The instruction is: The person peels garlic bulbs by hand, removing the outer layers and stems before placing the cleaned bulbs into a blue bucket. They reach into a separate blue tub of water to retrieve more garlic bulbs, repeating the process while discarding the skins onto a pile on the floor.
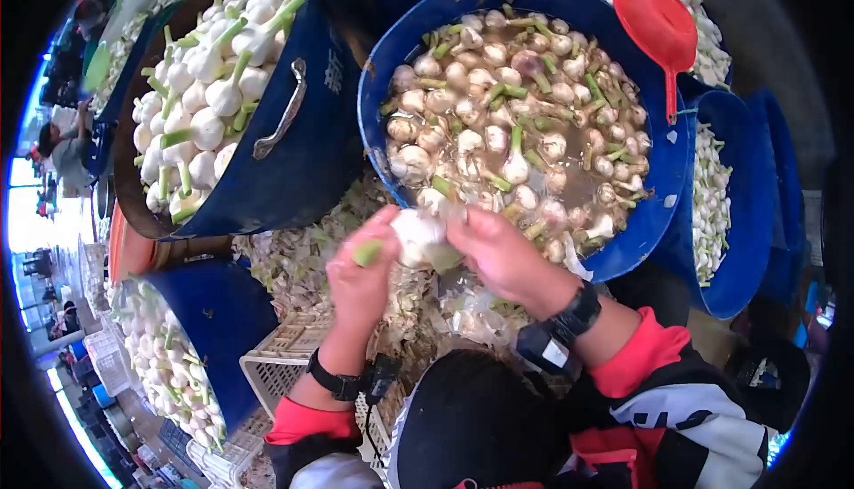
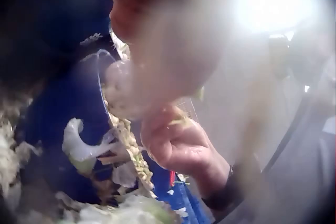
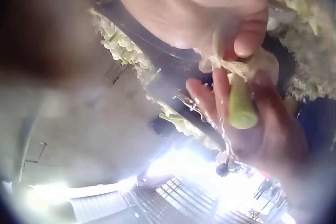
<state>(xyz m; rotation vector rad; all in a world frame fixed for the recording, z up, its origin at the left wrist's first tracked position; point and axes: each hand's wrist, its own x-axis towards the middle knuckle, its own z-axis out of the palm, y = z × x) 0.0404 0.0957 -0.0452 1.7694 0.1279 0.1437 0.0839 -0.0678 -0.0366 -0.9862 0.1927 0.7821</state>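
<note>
My left hand [image 1: 360,280] holds a white garlic bulb [image 1: 416,236] in front of the tub's near rim. The cut green stem [image 1: 366,252] sticks out on the left-hand side of the grip. From the right, my right hand [image 1: 503,253] pinches at the bulb's outer skin. In the right wrist view, the thumb and fingers of that hand close on thin loose peel [image 3: 236,67] around the base of the stem [image 3: 242,109]. A pale flap hangs below the bulb in the head view. The left wrist view is mostly blurred by the near hand.
Behind the hands stands a blue tub [image 1: 378,53] of murky water and unpeeled garlic. A red ladle [image 1: 654,22] lies over its rim. White bulbs fill a blue barrel [image 1: 311,178] at left. Peel scraps [image 1: 307,262] and a plastic crate [image 1: 276,360] lie below; more garlic tubs surround.
</note>
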